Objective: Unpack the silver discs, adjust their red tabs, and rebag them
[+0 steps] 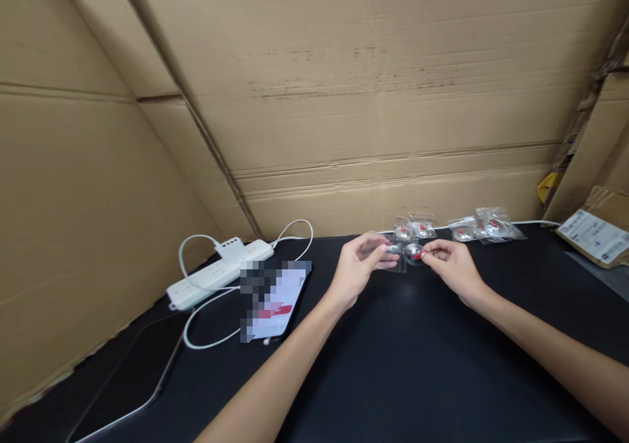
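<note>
My left hand pinches a clear plastic bag with small silvery contents that I cannot make out. Beside the bag, between both hands, is a round shiny silver piece with a red part. The thumb and fingers of my right hand are closed on its red part. Whether the piece lies inside the bag or just out of it, I cannot tell. Just behind my hands lie similar bagged silver and red pieces.
More bagged pieces lie at the back right. A cardboard parcel with a white label sits far right. At left are a white power strip with looping cables, a lit phone and a dark tablet. Cardboard walls enclose the black table.
</note>
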A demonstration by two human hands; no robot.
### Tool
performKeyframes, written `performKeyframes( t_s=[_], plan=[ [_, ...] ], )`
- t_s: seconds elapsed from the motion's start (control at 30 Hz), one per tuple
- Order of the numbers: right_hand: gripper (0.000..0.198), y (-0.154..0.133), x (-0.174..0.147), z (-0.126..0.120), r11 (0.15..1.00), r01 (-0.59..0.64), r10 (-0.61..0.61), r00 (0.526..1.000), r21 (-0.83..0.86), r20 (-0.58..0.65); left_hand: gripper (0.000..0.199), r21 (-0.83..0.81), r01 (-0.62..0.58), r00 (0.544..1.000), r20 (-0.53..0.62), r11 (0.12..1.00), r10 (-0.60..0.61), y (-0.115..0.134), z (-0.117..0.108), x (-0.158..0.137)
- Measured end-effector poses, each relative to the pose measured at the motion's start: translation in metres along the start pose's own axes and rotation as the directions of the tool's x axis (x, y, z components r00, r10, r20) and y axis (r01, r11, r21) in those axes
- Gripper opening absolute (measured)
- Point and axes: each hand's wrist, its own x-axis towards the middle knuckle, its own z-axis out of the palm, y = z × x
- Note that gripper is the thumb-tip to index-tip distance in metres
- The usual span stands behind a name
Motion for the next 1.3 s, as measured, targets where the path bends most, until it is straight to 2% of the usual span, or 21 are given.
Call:
performKeyframes(
  t_s=[0.2, 0.47, 0.6, 0.83, 1.1, 1.23, 1.3],
  plan=[
    [0.023, 0.0, -0.001, 0.002, 0.966, -0.162, 0.147, 0.985, 0.203, 0.088, 0.028, -0.038, 0.021, 1.0, 0.021, 0.999, -0.021, -0.001, 0.001, -0.002],
    [0.023, -0.004, -0.003, 0.003, 0.942, -0.18, 0.147, 0.98, 0.285, 0.133, 0.029, -0.116, 0.079, 0.996, 0.04, 0.99, -0.075, -0.004, 0.004, -0.004],
    [0.023, -0.006, -0.006, 0.006, 0.935, -0.196, 0.158, 0.976, 0.297, 0.15, 0.033, -0.158, 0.136, 0.989, 0.073, 0.978, -0.126, -0.012, 0.011, -0.008],
    [0.023, -0.008, -0.009, 0.006, 0.944, -0.202, 0.17, 0.975, 0.261, 0.141, 0.039, -0.333, 0.143, 0.985, 0.137, 0.932, -0.102, -0.018, 0.027, -0.017],
    [0.015, -0.01, -0.01, 0.004, 0.966, -0.182, 0.149, 0.973, 0.186, 0.178, 0.034, -0.388, 0.156, 0.97, 0.235, 0.908, -0.066, -0.016, 0.027, -0.019],
    [0.014, -0.008, -0.011, 0.004, 0.974, -0.186, 0.17, 0.977, 0.132, 0.126, 0.036, -0.403, 0.168, 0.969, 0.234, 0.9, -0.076, -0.016, 0.029, -0.02],
    [0.01, -0.009, -0.012, 0.004, 0.97, -0.19, 0.165, 0.972, 0.15, 0.166, 0.038, -0.407, 0.193, 0.967, 0.23, 0.893, -0.104, -0.016, 0.031, -0.022]
  ],
)
